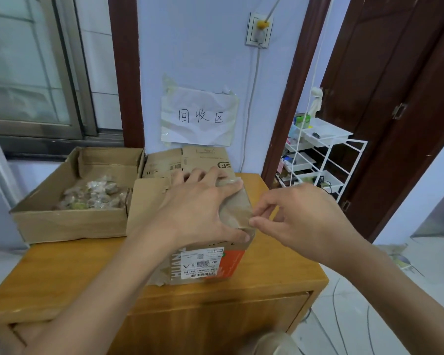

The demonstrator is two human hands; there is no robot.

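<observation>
A small cardboard box (210, 262) with a shipping label and an orange patch stands on a wooden cabinet (87, 275). My left hand (198, 208) lies spread flat on the box's top, fingers straight, pressing it down. My right hand (292, 219) is at the box's right top edge, with thumb and forefinger pinching a strip of clear tape (246, 219) that runs over the top of the box.
An open cardboard tray (69, 221) with crumpled tape scraps (92, 194) sits at the left. Flattened cartons (190, 160) lean against the wall under a paper sign (199, 116). A white wire rack (321, 160) stands in the doorway to the right.
</observation>
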